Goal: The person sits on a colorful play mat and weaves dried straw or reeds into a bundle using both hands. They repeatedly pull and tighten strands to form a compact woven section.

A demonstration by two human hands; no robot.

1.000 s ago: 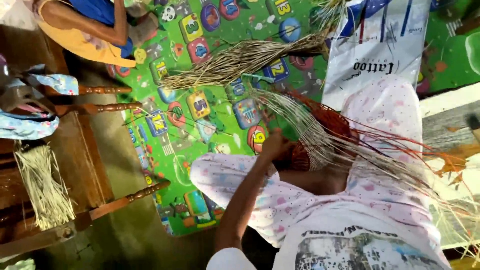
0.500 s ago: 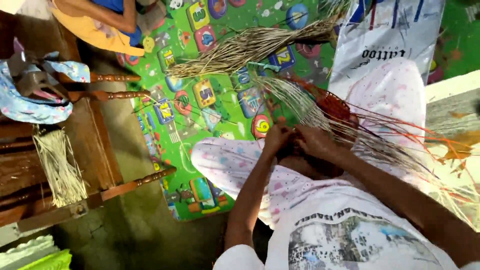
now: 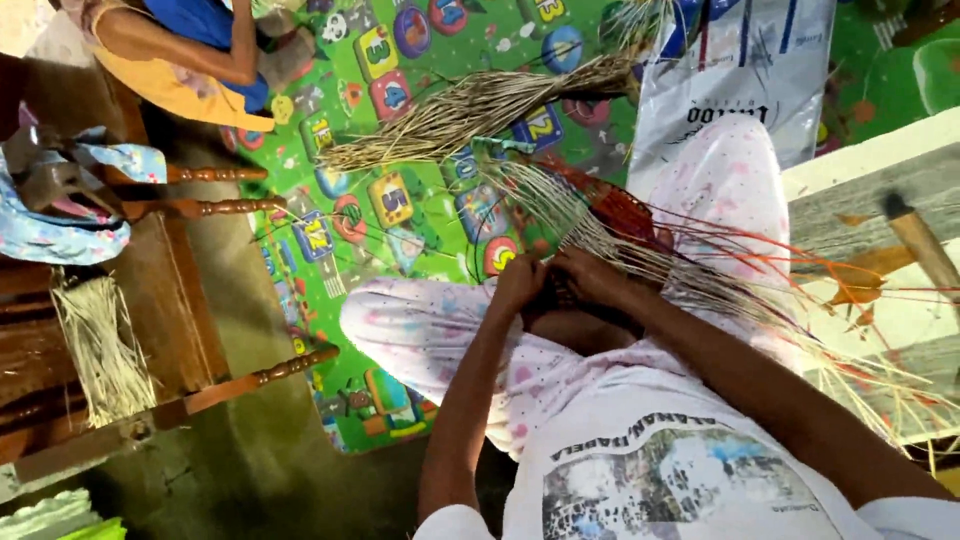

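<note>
- Left hand point(image 3: 520, 280) and right hand point(image 3: 590, 275) are pinching pale straw strands point(image 3: 640, 255), working together on the lap.
- Half-woven reddish basket point(image 3: 625, 215) is resting just beyond.
- Loose straw bundle point(image 3: 480, 110) is lying on the green play mat point(image 3: 400, 250).

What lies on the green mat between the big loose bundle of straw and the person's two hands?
In the head view, a fan of pale strands runs from the hands up toward the straw bundle, with the reddish woven piece beside it, over the green play mat.
</note>
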